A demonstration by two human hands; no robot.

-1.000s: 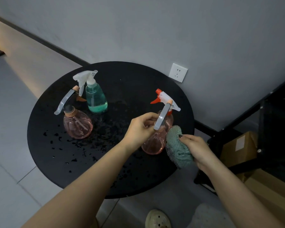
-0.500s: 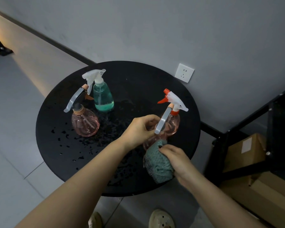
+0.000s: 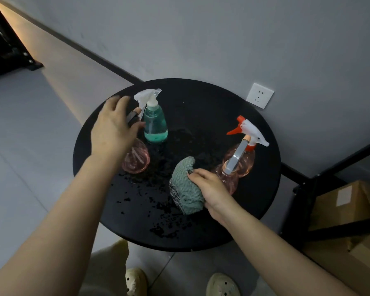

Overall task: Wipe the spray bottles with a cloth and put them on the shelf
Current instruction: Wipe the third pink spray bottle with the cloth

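Note:
On the round black table (image 3: 201, 99) stand a teal spray bottle (image 3: 155, 124) and three pink ones. My left hand (image 3: 113, 129) hovers with spread fingers over the grey sprayer head of the left pink bottle (image 3: 136, 160), hiding most of that head. My right hand (image 3: 209, 186) grips a green cloth (image 3: 186, 189) just left of a pink bottle with a grey trigger (image 3: 226, 180). Behind that one stands a pink bottle with a red and white sprayer (image 3: 247, 129). The black shelf frame (image 3: 303, 189) is at the right.
Water drops cover the table's middle and front. Cardboard boxes (image 3: 346, 206) sit inside the shelf frame on the right. A wall socket (image 3: 260, 95) is behind the table. My slippered feet (image 3: 222, 285) are below the table's front edge.
My left hand let go of the right grey-trigger bottle and moved left to the other pink bottle. My right hand carried the cloth to the left side of the right bottles.

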